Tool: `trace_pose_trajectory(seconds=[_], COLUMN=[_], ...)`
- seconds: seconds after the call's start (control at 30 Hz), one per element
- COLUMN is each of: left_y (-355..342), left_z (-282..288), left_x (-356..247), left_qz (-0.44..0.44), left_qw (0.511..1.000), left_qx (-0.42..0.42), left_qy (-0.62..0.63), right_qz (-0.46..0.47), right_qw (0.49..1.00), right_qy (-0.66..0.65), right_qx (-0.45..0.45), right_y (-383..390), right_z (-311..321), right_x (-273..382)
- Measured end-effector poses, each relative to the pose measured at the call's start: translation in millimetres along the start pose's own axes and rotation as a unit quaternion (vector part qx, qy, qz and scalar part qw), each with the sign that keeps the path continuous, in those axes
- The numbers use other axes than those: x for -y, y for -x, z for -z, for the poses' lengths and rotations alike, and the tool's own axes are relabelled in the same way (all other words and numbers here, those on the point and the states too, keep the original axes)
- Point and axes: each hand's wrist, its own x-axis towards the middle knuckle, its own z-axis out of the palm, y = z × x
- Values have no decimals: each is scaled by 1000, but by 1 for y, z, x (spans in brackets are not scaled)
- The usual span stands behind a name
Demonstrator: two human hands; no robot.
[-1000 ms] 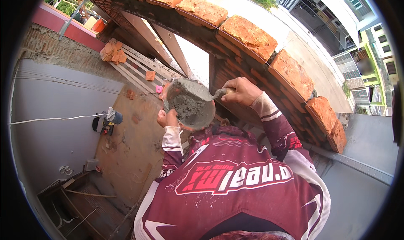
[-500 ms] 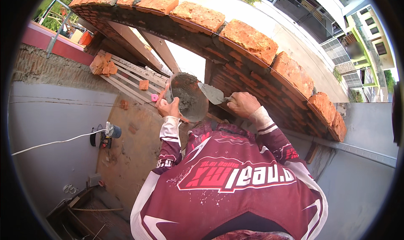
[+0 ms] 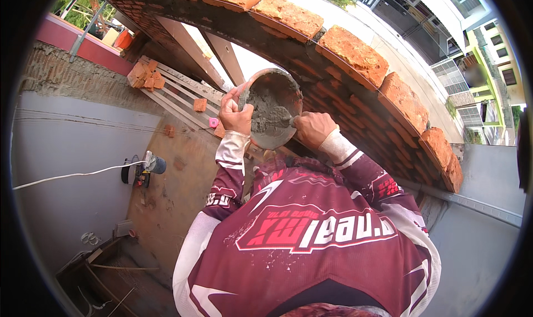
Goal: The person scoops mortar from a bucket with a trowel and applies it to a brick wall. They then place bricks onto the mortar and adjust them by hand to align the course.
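Note:
My left hand grips the rim of a round, mortar-smeared bowl, its thumb over the edge. Grey wet mortar lies inside the bowl, which is tipped so that its inside shows. My right hand is closed round the handle of a trowel at the bowl's right edge. The trowel's blade is down in the mortar and mostly hidden by it. Just beyond the bowl runs a brick wall, topped by a course of orange bricks with a thin string along them.
Wooden planks at the left carry broken bricks and a pink tape measure. A blue bucket-like container and a white cable are lower left. A street and buildings lie beyond the wall.
The trowel has gone from above the bowl's right side down into the mortar. The bowl has moved a little up and right and is tilted more, with my left hand still on its rim.

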Motion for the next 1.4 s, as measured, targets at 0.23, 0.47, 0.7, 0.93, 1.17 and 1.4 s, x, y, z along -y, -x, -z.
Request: trace_pose_trajectory(seconds=[0.23,0.47,0.7,0.93,1.17,1.4], left_y=[2,2,15,26,30,39], left_z=[-5,17,20,42,63,85], left_x=[-10,4,14,16,23,26], left_qz=[-32,79,136,134,141,156], left_qw=[998,996,972,960,955,946], left_qx=[37,-3,-88,-164,-202,-252], left_qy=[37,45,168,182,165,133], right_qz=[51,-51,-48,-14,-24,99], right_qw=[986,981,989,990,992,944], right_qy=[-96,-190,-139,-140,-119,-305], right_qx=[123,-2,-9,-12,37,82], right_y=[-29,10,9,9,-1,-18], right_z=[-36,-74,-44,-21,4,37], right_x=[-9,-11,-20,-6,7,5])
